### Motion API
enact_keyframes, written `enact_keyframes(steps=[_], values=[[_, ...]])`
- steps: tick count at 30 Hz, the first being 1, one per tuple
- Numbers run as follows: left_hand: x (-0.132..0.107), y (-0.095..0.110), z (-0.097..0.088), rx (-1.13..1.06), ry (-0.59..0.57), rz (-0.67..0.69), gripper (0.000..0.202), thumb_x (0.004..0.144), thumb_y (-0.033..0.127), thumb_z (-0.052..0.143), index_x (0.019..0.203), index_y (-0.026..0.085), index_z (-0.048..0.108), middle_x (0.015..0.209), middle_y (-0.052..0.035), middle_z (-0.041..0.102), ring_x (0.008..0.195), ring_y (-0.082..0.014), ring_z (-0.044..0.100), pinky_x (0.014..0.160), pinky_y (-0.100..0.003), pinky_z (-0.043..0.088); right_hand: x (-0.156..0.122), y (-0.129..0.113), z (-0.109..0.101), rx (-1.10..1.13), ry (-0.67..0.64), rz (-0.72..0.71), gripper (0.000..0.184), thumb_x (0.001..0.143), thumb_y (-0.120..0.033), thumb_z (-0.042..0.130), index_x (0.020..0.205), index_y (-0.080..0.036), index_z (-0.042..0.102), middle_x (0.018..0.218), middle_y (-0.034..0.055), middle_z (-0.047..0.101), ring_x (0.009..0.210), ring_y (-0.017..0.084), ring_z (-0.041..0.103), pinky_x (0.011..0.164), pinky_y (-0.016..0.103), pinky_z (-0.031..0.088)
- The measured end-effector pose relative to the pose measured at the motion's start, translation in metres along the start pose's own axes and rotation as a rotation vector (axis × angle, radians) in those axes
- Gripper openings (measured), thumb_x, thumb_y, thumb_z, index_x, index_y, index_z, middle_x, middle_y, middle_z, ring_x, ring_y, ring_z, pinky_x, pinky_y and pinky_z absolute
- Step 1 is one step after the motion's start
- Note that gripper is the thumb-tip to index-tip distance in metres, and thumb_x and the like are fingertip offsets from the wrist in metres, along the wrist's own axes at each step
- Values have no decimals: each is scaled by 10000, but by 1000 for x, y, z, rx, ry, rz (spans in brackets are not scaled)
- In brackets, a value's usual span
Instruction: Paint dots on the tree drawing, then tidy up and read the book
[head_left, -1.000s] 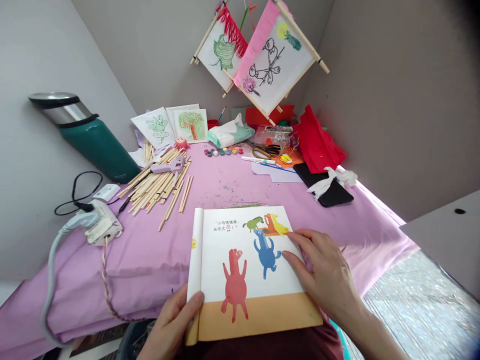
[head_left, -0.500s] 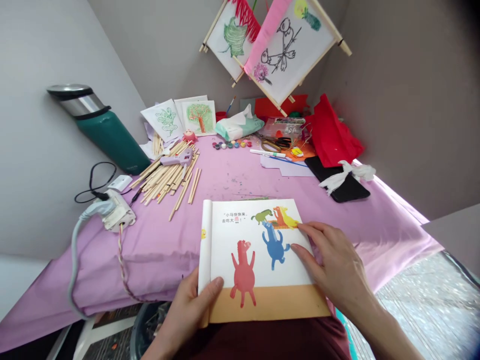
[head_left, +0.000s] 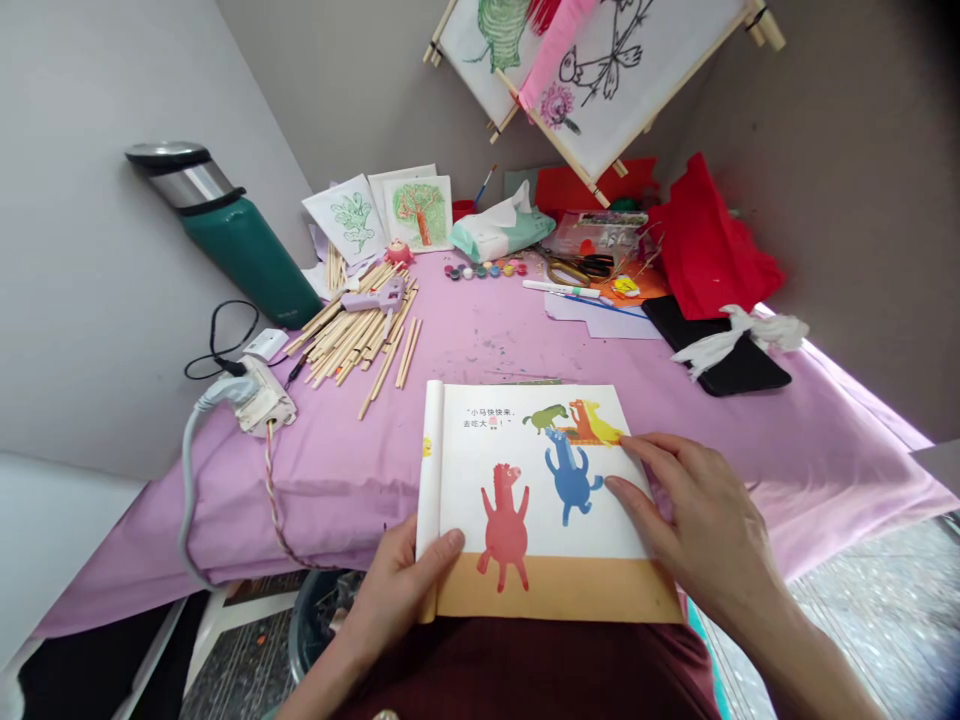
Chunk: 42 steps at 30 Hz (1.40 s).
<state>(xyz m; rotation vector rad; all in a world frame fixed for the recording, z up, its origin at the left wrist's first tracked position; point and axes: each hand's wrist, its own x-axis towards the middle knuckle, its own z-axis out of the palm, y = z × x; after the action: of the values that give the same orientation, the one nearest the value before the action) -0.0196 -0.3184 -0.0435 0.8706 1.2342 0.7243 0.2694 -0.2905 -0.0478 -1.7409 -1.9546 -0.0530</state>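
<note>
An open picture book (head_left: 525,440) lies at the near edge of the table and on my lap, showing red, blue, green, orange and yellow horses above an orange band. My left hand (head_left: 401,590) grips the book's lower left corner at the rolled-back pages, thumb on the page. My right hand (head_left: 701,525) rests on the book's right edge with its fingers stretched out flat, fingertips beside the blue horse.
A pink cloth covers the table (head_left: 465,340). On it lie a pile of wooden sticks (head_left: 364,330) with a glue gun (head_left: 375,297), a power strip (head_left: 255,395), a green flask (head_left: 232,235), paint pots (head_left: 487,269), tissues (head_left: 499,225), scissors (head_left: 581,267), red paper (head_left: 709,240) and a black case (head_left: 720,345). Drawings on frames (head_left: 600,70) hang at the back.
The view has swung left and down, so the book and table sit further right in the picture. Both hands keep their hold and place on the book.
</note>
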Motion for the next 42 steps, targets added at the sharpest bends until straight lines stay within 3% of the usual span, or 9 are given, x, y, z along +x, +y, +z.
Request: enact_keyframes(steps=[24,36,42], values=[[1,-2,1,58,11,41,452,828,431,599,1153,118,580,1090,-131,691,1089,-330,593,846,-402,508,1,2,0,4,-2,-17,410,883,-462,469,1152,-176,586,1075,113,597,986,268,548,835,419,455],[3,-5,1,203,68,120,410,831,440,579,1084,119,603,1109,-124,681,964,-284,635,794,-356,513,1,2,1,5,-19,7,417,886,-475,457,1171,-190,563,1101,105,589,1006,268,544,853,422,449],[2,-12,-1,289,113,102,394,835,456,569,989,102,648,972,-122,713,846,-266,644,708,-325,507,1,0,0,11,-6,15,419,885,-473,459,1181,-194,560,1111,107,588,1006,269,546,842,415,454]])
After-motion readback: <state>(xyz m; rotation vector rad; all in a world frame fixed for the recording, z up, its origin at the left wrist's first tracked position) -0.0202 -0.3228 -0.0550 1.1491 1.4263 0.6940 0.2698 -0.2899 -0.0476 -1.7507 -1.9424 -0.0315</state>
